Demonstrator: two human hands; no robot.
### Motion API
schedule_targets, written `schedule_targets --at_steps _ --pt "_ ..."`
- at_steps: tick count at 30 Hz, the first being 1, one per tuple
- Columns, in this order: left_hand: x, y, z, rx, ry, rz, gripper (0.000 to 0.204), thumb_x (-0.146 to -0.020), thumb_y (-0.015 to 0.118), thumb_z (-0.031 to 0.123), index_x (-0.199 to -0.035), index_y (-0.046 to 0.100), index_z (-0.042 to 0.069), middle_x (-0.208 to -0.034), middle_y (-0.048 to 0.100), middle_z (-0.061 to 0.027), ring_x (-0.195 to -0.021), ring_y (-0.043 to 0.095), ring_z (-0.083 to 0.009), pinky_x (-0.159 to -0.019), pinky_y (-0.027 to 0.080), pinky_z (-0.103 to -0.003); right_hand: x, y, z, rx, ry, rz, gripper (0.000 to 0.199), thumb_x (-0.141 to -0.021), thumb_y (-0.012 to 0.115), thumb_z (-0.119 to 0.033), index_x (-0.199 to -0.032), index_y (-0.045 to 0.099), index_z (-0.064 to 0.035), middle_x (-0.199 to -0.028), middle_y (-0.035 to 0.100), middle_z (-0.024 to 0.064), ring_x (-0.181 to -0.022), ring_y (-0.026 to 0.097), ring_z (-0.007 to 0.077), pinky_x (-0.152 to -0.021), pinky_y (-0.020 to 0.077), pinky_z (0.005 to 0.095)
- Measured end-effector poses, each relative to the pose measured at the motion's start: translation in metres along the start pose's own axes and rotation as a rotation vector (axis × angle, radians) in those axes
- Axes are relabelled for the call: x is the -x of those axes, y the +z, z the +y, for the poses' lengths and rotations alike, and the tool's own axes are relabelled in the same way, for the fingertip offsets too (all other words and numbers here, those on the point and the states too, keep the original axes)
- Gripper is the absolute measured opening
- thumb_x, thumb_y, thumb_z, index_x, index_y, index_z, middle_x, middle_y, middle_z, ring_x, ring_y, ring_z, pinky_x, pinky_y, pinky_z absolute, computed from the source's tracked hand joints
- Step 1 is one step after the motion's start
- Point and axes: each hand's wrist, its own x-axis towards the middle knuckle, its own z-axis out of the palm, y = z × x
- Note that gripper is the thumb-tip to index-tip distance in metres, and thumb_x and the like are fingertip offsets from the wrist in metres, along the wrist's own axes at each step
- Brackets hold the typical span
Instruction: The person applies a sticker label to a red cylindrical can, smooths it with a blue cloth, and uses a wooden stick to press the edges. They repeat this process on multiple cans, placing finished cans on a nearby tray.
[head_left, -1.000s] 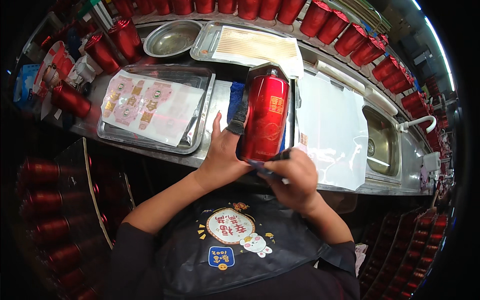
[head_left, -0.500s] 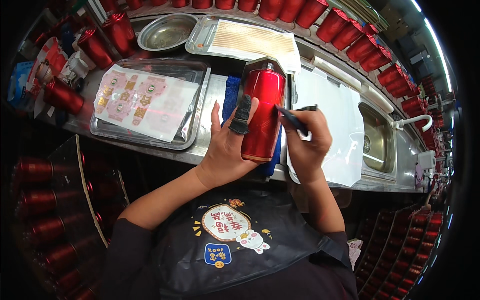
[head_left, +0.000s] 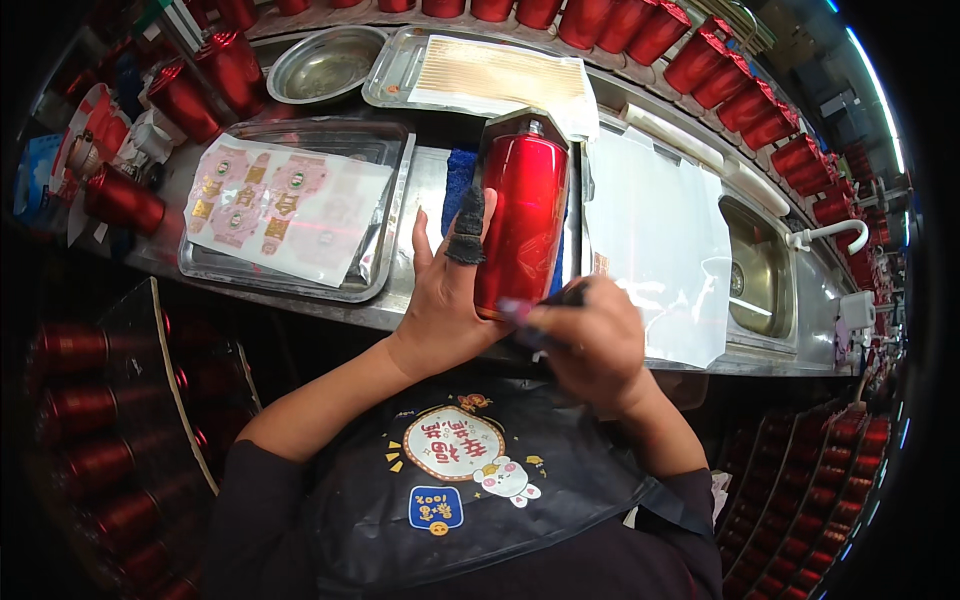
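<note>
A glossy red metallic bottle (head_left: pixel 522 225) with faceted shoulders and a small silver neck lies tilted, neck away from me, over a blue towel (head_left: pixel 461 187). My left hand (head_left: pixel 440 300) holds its lower left side; dark wrappings cover part of a finger, and the thumb is hidden. At the bottle's near end, my right hand (head_left: pixel 595 345) is closed around a dark tool (head_left: pixel 535 325) with a pinkish tip. Motion smears this tool, so I cannot tell its exact kind or whether it touches the bottle.
To the left, a metal tray (head_left: pixel 290 287) carries a pink-and-gold decal sheet (head_left: pixel 285 210). Behind are a metal bowl (head_left: pixel 325 65) and a tray with a gold-striped sheet (head_left: pixel 500 75). White sheeting (head_left: pixel 660 260) lies right, beside a sink (head_left: pixel 757 275). Several red bottles (head_left: pixel 745 105) line the shelf.
My right hand has moved down and toward me with the dark tool, from the bottle's right side to its near end. My left hand stays on the bottle.
</note>
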Motion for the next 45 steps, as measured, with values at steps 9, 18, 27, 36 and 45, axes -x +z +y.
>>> schedule_targets --at_steps 9,18,27,36,45 --pt "-0.004 -0.004 0.007 0.121 0.074 0.04 0.106 -0.079 0.083 0.037 -0.158 0.023 -0.001 -0.163 0.029 -0.0228 -0.153 0.028 -0.0339 -0.116 0.006 -0.072 0.014 -0.003 0.002 -0.193 0.298 0.129 0.03 -0.067 0.085 0.004 -0.092 0.069 -0.0032 -0.075 0.059 0.0094 -0.067 0.059 0.026 -0.062 0.0459 0.034" --pt "0.001 -0.003 0.001 0.016 0.11 0.022 0.104 -0.079 0.084 0.039 -0.156 0.028 -0.002 -0.161 0.03 -0.0245 -0.153 0.028 -0.0358 -0.115 0.01 -0.073 -0.022 0.005 0.039 -0.364 0.553 0.122 0.018 -0.081 0.081 -0.004 -0.089 0.065 -0.0013 -0.074 0.062 0.005 -0.066 0.057 0.0129 -0.062 0.0462 0.0271" --pt "0.009 0.001 -0.013 0.083 0.097 -0.023 0.098 -0.082 0.083 0.036 -0.155 0.029 -0.001 -0.151 0.044 -0.0227 -0.14 0.045 -0.0387 -0.118 0.01 -0.07 0.0 0.012 0.025 -0.102 -0.039 0.112 0.029 -0.068 0.085 0.001 -0.092 0.07 -0.0059 -0.081 0.063 0.0115 -0.068 0.06 0.0288 -0.06 0.0471 0.0376" --pt "0.012 -0.002 -0.02 0.195 0.013 -0.211 0.054 -0.099 0.058 0.043 -0.147 0.054 0.02 -0.155 0.047 -0.0141 -0.155 0.021 -0.0367 -0.119 0.0 -0.067 0.0 0.012 0.038 -0.01 0.06 0.165 0.028 -0.072 0.085 0.002 -0.091 0.066 -0.003 -0.08 0.061 0.0087 -0.068 0.06 0.0221 -0.062 0.0478 0.0325" --pt "0.014 -0.001 -0.027 0.154 -0.024 -0.301 0.052 -0.098 0.06 0.041 -0.145 0.055 0.02 -0.157 0.044 -0.0149 -0.154 0.023 -0.036 -0.119 0.001 -0.066 0.014 0.011 0.036 -0.144 0.424 0.259 0.024 -0.078 0.083 0.003 -0.092 0.063 -0.0026 -0.081 0.063 0.0073 -0.072 0.058 0.0167 -0.067 0.0476 0.0285"
